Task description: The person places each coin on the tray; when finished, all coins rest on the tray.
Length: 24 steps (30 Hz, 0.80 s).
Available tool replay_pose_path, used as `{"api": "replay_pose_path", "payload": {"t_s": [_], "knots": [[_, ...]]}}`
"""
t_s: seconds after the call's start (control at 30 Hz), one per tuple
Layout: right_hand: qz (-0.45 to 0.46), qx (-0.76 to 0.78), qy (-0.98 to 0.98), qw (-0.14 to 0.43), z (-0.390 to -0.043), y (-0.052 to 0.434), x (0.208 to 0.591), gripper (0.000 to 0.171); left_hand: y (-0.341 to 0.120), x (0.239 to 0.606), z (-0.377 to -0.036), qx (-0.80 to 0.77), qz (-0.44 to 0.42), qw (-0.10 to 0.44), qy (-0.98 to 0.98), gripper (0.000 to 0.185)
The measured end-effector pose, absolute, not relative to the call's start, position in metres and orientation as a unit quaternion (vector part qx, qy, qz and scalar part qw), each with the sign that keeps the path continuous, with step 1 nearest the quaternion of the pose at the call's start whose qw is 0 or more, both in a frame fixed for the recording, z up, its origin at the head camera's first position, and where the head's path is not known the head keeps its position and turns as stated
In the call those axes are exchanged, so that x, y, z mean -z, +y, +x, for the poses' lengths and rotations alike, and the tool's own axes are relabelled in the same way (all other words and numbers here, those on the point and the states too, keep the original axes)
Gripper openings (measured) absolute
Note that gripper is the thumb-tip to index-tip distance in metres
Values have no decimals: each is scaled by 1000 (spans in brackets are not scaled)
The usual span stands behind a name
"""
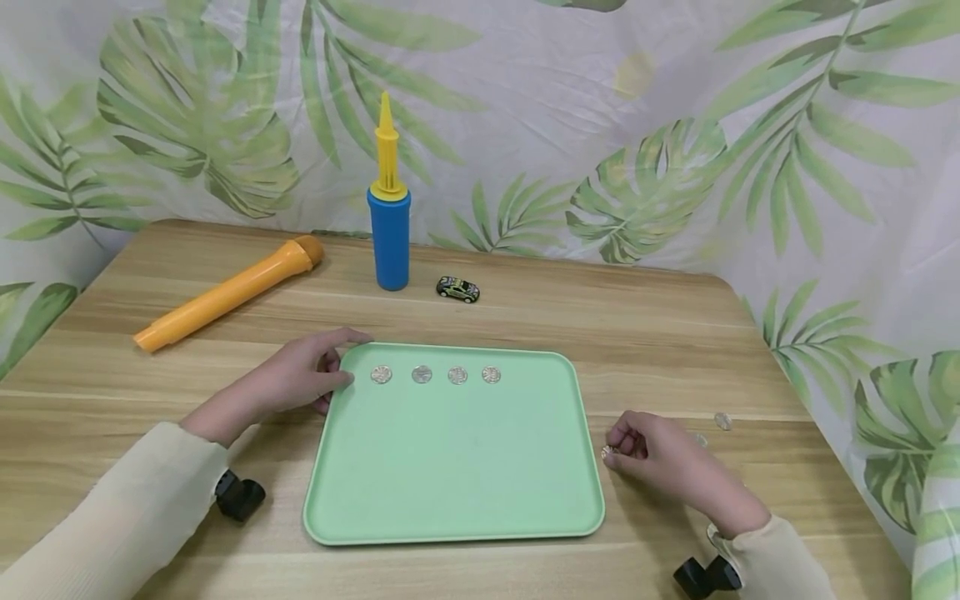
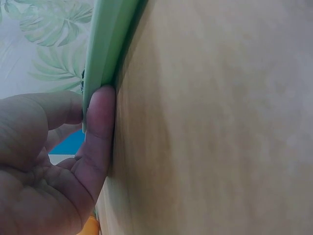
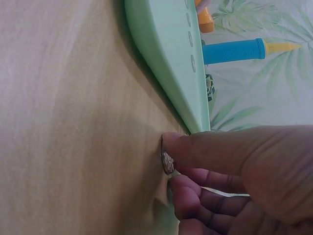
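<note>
A light green tray (image 1: 465, 467) lies on the wooden table, with several silver coins (image 1: 422, 374) in a row along its far edge. At the tray's far left corner, my left hand (image 1: 300, 375) pinches the rim; the left wrist view shows the thumb over the rim (image 2: 105, 44) and a finger beneath it. Just right of the tray, my right hand (image 1: 667, 454) holds a coin (image 1: 607, 452) between thumb and fingers. In the right wrist view this coin (image 3: 167, 162) is tilted up on edge, close to the tabletop.
Loose coins (image 1: 722, 421) lie right of my right hand, some partly hidden by it. Behind the tray stand a blue and yellow hand pump (image 1: 390, 237) and a small toy car (image 1: 457, 289). An orange toy microphone (image 1: 228, 294) lies at the back left. A leaf-patterned cloth (image 1: 525, 125) hangs behind.
</note>
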State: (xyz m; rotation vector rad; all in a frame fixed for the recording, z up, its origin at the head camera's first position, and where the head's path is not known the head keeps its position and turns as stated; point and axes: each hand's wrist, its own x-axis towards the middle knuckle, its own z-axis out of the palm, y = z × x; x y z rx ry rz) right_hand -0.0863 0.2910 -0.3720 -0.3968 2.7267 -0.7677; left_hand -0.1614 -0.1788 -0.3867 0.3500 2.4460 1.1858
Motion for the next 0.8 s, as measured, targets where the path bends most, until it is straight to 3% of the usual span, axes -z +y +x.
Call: {"api": "replay_pose_path", "payload": {"t_s": [0.43, 0.8], "knots": [[-126, 281, 943, 128, -83, 291, 373, 19, -179, 387, -162, -425, 127, 198, 874, 61], [-92, 385, 912, 108, -99, 291, 379, 14, -180, 389, -161, -425, 127, 194, 875, 61]]}}
